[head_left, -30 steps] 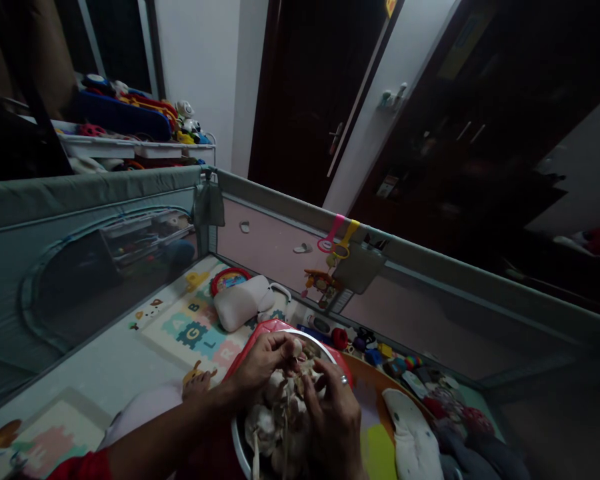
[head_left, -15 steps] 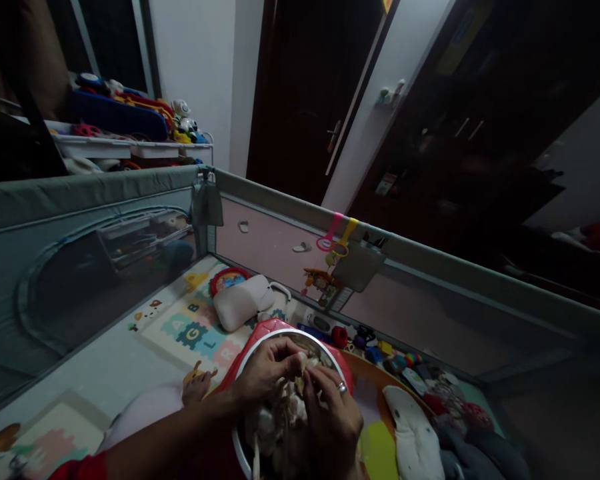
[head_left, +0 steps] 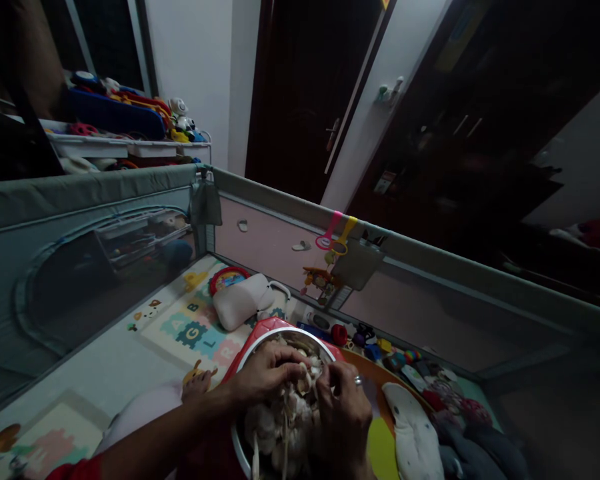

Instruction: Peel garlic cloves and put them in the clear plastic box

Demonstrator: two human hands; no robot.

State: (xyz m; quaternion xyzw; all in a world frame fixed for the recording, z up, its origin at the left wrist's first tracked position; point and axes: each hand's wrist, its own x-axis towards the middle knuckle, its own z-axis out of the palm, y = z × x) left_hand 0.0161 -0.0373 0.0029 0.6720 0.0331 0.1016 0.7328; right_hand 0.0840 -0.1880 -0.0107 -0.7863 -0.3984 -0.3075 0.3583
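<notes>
A round metal bowl point(head_left: 236, 437) full of garlic bulbs point(head_left: 293, 417) and loose skins sits in front of me on a red stool-like surface point(head_left: 271, 326). Over the far part of the bowl, my left hand point(head_left: 267, 373) pinches a small pale garlic clove point(head_left: 304, 368) between thumb and fingertips. My right hand point(head_left: 346, 407), with a ring on one finger, is a little to the right at the bowl's rim. Its fingertips are pressed together, and whatever they hold is too small to make out.
A grey-green playpen rail point(head_left: 290, 200) runs around the padded letter mat point(head_left: 190, 327). A white cushion-like object point(head_left: 243, 303) lies beyond the bowl. Several toys point(head_left: 370, 343) line the right side, near a white spotted cloth item point(head_left: 413, 430). A bare foot point(head_left: 197, 387) is at left.
My right hand has moved right, away from my left hand, so the two no longer meet at the clove. My left hand has stayed nearly in place over the bowl.
</notes>
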